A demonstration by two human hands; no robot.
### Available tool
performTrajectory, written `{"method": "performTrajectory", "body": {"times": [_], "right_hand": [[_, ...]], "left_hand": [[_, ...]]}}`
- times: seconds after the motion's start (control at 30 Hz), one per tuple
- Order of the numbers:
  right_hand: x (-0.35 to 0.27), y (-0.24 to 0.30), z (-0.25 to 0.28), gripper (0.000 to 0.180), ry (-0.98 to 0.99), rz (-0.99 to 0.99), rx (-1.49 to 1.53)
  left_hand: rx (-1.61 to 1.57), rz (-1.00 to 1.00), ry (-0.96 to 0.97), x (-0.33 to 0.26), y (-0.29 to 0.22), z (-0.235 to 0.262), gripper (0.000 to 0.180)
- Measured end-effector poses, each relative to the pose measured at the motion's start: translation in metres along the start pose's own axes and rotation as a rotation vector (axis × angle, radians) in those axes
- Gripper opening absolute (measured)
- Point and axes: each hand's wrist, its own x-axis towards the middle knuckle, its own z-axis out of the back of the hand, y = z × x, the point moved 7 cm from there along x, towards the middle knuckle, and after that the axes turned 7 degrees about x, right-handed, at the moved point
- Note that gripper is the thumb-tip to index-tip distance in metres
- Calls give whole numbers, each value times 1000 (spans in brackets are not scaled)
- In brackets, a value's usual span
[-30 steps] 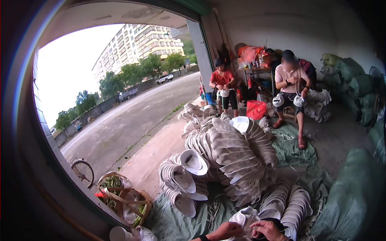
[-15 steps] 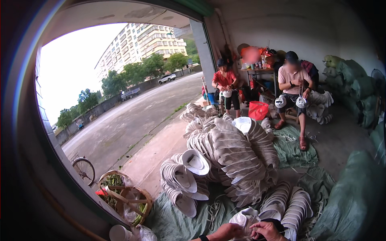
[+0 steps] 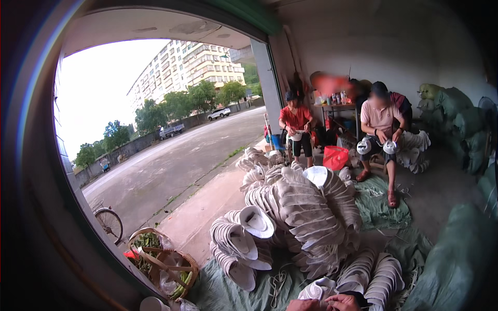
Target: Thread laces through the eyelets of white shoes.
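Observation:
At the bottom edge, a white shoe upper (image 3: 320, 288) sits between my hands. My left hand (image 3: 303, 305) is closed on its near left side, partly cut off by the picture's edge. On the other side my right hand (image 3: 342, 301) has thumb and fingers pinched together close to the upper. Whatever thin thing that pinch holds is too small to make out. Just beyond are nested rows of white shoe uppers (image 3: 386, 277), and loose white laces (image 3: 278, 285) lie on the green sheet (image 3: 223, 285) to the left.
A large heap of stacked uppers (image 3: 306, 207) rises ahead. Two seated co-workers, one in a red shirt (image 3: 296, 118) and one in a pink shirt (image 3: 381, 115), handle uppers. A wicker basket (image 3: 192, 269) with greens stands left; a green sack (image 3: 451, 259) bulges right.
The whole scene sits lower in the picture, and less of my hands shows. The pink-shirted co-worker's raised hand has come down to the upper at the knee.

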Motion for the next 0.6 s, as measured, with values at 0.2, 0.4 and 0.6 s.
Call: {"method": "performTrajectory", "body": {"times": [0.2, 0.4, 0.6], "right_hand": [[-8, 4, -3, 21, -56, 0, 67], [-3, 2, -3, 20, -39, -11, 65], [-2, -4, -1, 21, -46, -2, -14]], "left_hand": [[-559, 267, 12, -17, 19, -11, 20], [-819, 368, -19, -23, 26, -22, 24], [-571, 434, -32, -16, 40, -25, 28]]}}
